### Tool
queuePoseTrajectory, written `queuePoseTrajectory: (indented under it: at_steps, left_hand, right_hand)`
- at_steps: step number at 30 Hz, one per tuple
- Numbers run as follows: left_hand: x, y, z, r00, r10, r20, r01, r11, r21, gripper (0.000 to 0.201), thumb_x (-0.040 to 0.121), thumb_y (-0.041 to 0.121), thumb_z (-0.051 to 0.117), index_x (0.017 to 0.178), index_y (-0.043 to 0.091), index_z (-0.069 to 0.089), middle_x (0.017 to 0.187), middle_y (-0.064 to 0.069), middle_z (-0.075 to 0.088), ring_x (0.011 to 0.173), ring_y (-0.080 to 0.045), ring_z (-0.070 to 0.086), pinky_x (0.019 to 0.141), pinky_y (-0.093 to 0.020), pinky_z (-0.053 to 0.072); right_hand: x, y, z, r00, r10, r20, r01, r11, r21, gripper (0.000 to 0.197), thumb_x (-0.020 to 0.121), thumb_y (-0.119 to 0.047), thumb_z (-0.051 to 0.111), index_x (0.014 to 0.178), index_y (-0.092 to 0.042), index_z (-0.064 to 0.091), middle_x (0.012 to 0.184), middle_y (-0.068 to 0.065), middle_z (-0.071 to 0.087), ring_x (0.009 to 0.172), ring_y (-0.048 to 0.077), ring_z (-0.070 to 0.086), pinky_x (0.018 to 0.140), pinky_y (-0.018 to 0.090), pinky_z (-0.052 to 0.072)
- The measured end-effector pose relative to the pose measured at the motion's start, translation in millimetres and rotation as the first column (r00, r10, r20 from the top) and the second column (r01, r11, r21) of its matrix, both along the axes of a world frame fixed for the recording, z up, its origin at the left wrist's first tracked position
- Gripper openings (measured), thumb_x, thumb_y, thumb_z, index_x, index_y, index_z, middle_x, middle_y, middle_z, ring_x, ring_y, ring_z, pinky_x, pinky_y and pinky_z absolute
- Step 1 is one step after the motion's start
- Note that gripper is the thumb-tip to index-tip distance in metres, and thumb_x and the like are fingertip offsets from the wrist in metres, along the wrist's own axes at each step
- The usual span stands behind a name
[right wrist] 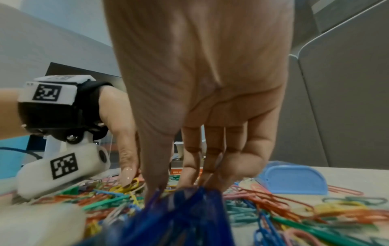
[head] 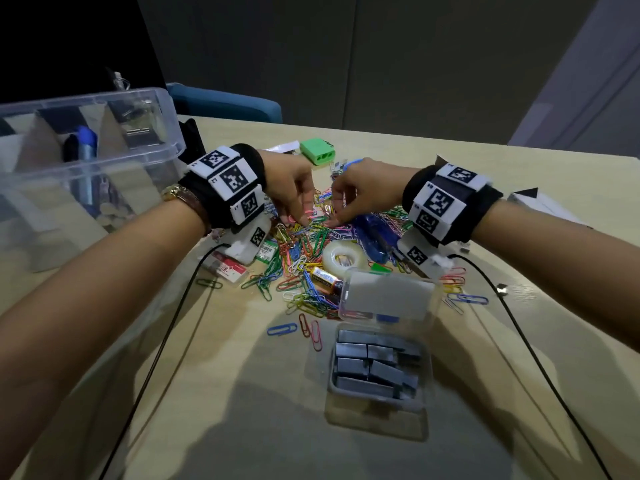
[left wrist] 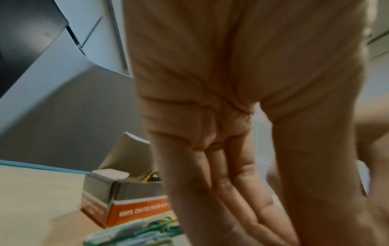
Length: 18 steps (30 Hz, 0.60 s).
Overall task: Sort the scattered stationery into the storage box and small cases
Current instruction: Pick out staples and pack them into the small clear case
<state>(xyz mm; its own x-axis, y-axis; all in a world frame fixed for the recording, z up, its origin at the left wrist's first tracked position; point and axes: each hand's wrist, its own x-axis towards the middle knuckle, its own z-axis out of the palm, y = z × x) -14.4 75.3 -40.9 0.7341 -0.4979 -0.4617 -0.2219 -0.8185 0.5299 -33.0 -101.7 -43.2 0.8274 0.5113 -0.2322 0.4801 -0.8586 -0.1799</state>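
Both hands' fingertips down in paper clips [head: 304,258]; small case [head: 379,370] nearer.

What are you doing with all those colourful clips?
A person is tidying stationery on a table. Both hands, the left hand and the right hand, reach down into a heap of coloured paper clips, fingers picking at them. A tape roll, a battery and a blue stapler lie in the heap. A small open case nearby holds staples, and the big storage box sits at the left.
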Motion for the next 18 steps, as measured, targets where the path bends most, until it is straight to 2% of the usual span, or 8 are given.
queuePoseTrajectory:
  at_steps: [2, 6, 8, 10, 12, 14, 16, 18]
  left_hand:
    - [1, 5, 5, 1.000, 0.017, 0.021, -0.017, 1.000, 0.001, 0.008, 0.077, -0.003, 0.074, 0.079, 0.001, 0.067, 0.059, -0.004, 0.068, 0.050, -0.009, 0.064, 0.052, -0.018, 0.054]
    - [2, 17, 13, 0.999, -0.005, 0.043, 0.001, 0.996, 0.091, 0.008, 0.074, 0.008, 0.080, 0.079, 0.007, 0.074, 0.067, 0.000, 0.072, 0.061, -0.008, 0.066, 0.064, -0.025, 0.057]
    - [4, 17, 13, 0.997, -0.013, 0.080, 0.007, 0.997, 0.082, 0.014, 0.074, 0.015, 0.082, 0.085, 0.010, 0.076, 0.072, 0.001, 0.072, 0.063, -0.005, 0.064, 0.061, -0.023, 0.054]
    - [5, 9, 12, 0.983, 0.005, 0.185, -0.009, 1.000, 0.019, 0.016, 0.076, 0.018, 0.080, 0.090, 0.012, 0.075, 0.075, 0.000, 0.069, 0.062, -0.006, 0.062, 0.057, -0.022, 0.051]
    - [5, -4, 11, 0.970, -0.010, 0.244, 0.013, 1.000, -0.008, 0.021, 0.079, 0.014, 0.078, 0.099, 0.013, 0.072, 0.082, -0.004, 0.069, 0.067, -0.011, 0.064, 0.058, -0.023, 0.053]
    - [5, -15, 8, 0.971, -0.091, 0.221, 0.078, 0.995, 0.065, 0.030, 0.079, 0.012, 0.078, 0.107, 0.017, 0.069, 0.089, -0.005, 0.071, 0.071, -0.013, 0.066, 0.060, -0.023, 0.055]
    - [5, -24, 5, 0.966, -0.163, 0.203, 0.130, 0.977, 0.166, 0.032, 0.078, 0.013, 0.079, 0.108, 0.019, 0.068, 0.092, -0.007, 0.072, 0.071, -0.014, 0.066, 0.060, -0.023, 0.055]
    - [6, -30, 2, 0.948, -0.208, 0.241, 0.153, 0.961, 0.229, 0.026, 0.078, 0.015, 0.079, 0.102, 0.015, 0.069, 0.088, -0.008, 0.072, 0.070, -0.016, 0.065, 0.060, -0.023, 0.052]
  right_hand:
    - [2, 0, 2, 0.998, 0.026, -0.065, -0.026, 1.000, -0.002, 0.020, 0.076, -0.036, 0.080, 0.068, -0.025, 0.065, 0.069, -0.005, 0.067, 0.068, 0.012, 0.059, 0.071, 0.033, 0.053]
    - [4, -8, 7, 0.996, 0.027, -0.088, -0.032, 0.998, -0.053, 0.018, 0.073, -0.020, 0.081, 0.065, -0.025, 0.066, 0.066, -0.008, 0.067, 0.066, 0.011, 0.062, 0.070, 0.030, 0.053]
    - [6, -15, 12, 0.993, -0.003, -0.120, 0.000, 1.000, -0.029, 0.016, 0.072, -0.021, 0.083, 0.066, -0.024, 0.068, 0.067, -0.006, 0.069, 0.067, 0.013, 0.065, 0.067, 0.031, 0.055]
    - [8, -23, 18, 0.988, -0.052, -0.145, 0.056, 0.998, 0.021, 0.016, 0.073, -0.022, 0.084, 0.068, -0.022, 0.069, 0.065, -0.006, 0.069, 0.059, 0.004, 0.062, 0.058, 0.023, 0.052]
    - [10, -30, 24, 0.987, -0.096, -0.126, 0.102, 0.994, 0.040, 0.016, 0.074, -0.018, 0.083, 0.070, -0.020, 0.068, 0.064, -0.006, 0.067, 0.052, 0.000, 0.059, 0.053, 0.018, 0.047]
    - [11, -37, 30, 0.985, -0.138, -0.104, 0.142, 0.989, 0.039, 0.016, 0.074, -0.017, 0.083, 0.073, -0.019, 0.067, 0.069, -0.004, 0.068, 0.059, 0.006, 0.061, 0.055, 0.019, 0.048]
    - [9, -43, 34, 0.982, -0.158, -0.104, 0.164, 0.985, 0.049, 0.014, 0.074, -0.018, 0.083, 0.076, -0.019, 0.069, 0.073, -0.004, 0.071, 0.063, 0.009, 0.064, 0.059, 0.021, 0.051]
    - [7, -49, 37, 0.976, -0.165, -0.143, 0.176, 0.982, 0.072, 0.012, 0.076, -0.014, 0.081, 0.079, -0.016, 0.070, 0.074, -0.003, 0.073, 0.057, 0.002, 0.064, 0.057, 0.018, 0.050]
